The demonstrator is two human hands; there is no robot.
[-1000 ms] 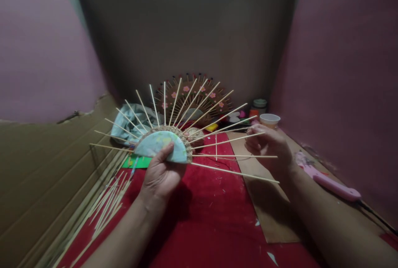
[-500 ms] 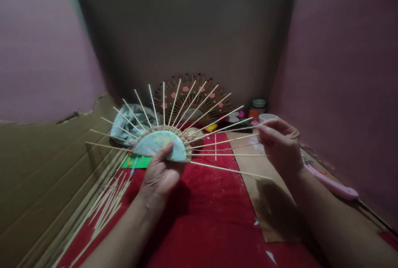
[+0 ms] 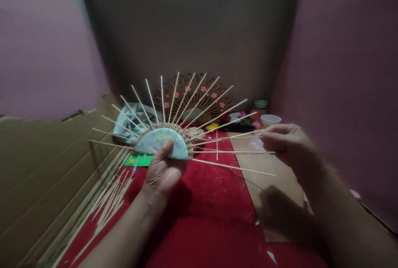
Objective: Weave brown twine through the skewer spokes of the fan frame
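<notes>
While the left hand [image 3: 164, 172] grips the pale-blue half-disc [image 3: 152, 141], the right hand [image 3: 284, 143] pinches a thin strand [image 3: 248, 137]; radiating sticks [image 3: 234, 167] partly block the flowered fan [image 3: 203, 89] behind.

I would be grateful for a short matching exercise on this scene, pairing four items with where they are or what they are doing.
1. Left hand
2. Right hand
3. Loose sticks
4. Flowered fan

A. Lying on the red cloth, near the cardboard
B. Pinching a thin cord
C. Upright at the back, behind the half-disc
D. Gripping the half-disc, thumb on its pale blue face

Pairs: 1-D, 2-B, 3-A, 4-C
</notes>
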